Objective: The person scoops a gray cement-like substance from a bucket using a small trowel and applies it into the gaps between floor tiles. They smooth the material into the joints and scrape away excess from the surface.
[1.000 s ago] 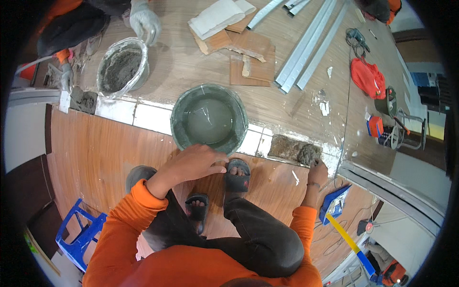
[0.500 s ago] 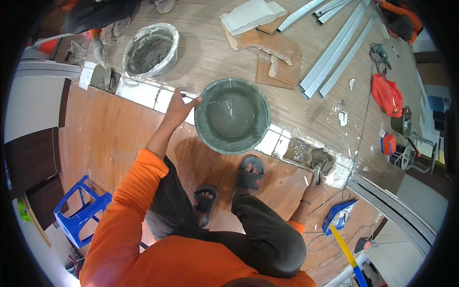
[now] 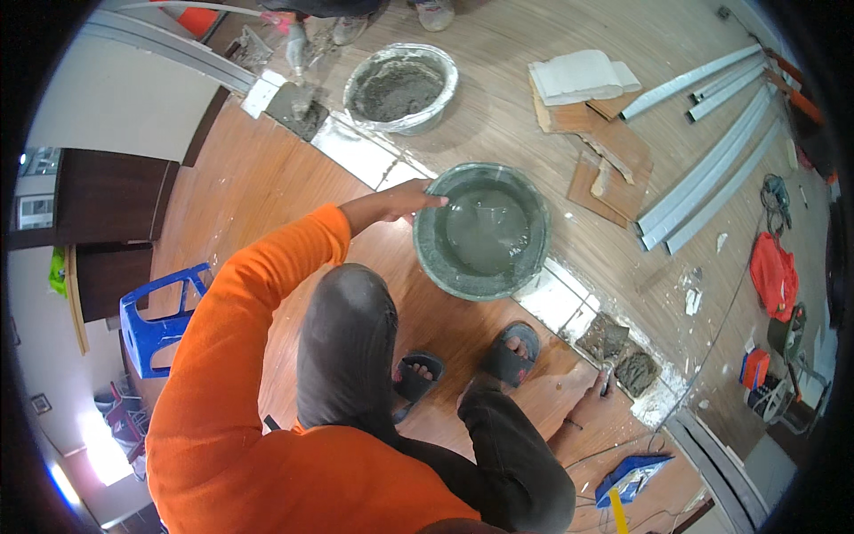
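Observation:
My left hand [image 3: 413,202] grips the left rim of a round dark green bucket [image 3: 429,260], thumb over the edge. Watery grey slurry [image 3: 487,233] lies inside it, its surface rippled. Down to the right, my right hand [image 3: 591,402] is closed round the handle of a trowel [image 3: 607,381]. The trowel's blade reaches toward a gap in the strip of white tiles [image 3: 544,298]; its outline blends with the grey there. A lump of grey mortar [image 3: 637,374] sits in that gap, just beyond my right hand.
A tub [image 3: 449,67] of thick mortar stands farther off, near another person's shoes [image 3: 435,14]. Broken wood-look boards [image 3: 614,169] and metal channels [image 3: 712,173] lie on the far floor. A blue stool [image 3: 147,325] is at left, a blue dustpan [image 3: 632,476] at lower right.
The view has swung left. My left hand has gone from light fingertip contact to a grip on the bucket rim. Mortar by the trowel now lies in the gap at right.

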